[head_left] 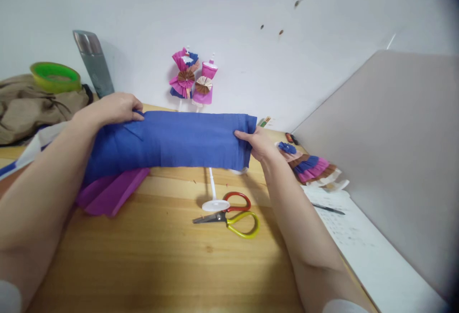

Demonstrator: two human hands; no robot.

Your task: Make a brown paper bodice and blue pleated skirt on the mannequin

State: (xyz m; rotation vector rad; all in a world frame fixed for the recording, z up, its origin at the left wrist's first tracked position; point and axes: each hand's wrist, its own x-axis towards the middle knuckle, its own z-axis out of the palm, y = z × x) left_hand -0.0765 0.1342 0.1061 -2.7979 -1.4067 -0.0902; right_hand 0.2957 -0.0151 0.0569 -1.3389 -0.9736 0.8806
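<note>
A long strip of folded blue crepe paper [193, 139] stretches between my two hands above the table. My left hand [122, 107] grips its upper edge toward the left, fingers curled over. At the right end my right hand [256, 141] pinches the layers, thumb lying on the front. Under the left part of the strip lies a folded magenta sheet [114, 191]. Below the strip, a white stand with a round base [215, 205] rises behind it, its upper part hidden. Touching that base are scissors [227, 216] with one red and one yellow handle.
Two small dress forms [186, 76] in ruffled paper stand by the wall. A tape roll [55, 77] rests on brown cloth [36, 107] beside a grey bottle [93, 64]. At right lie a ruffled paper dress [313, 169], a notebook [362, 241] and a pen [329, 208].
</note>
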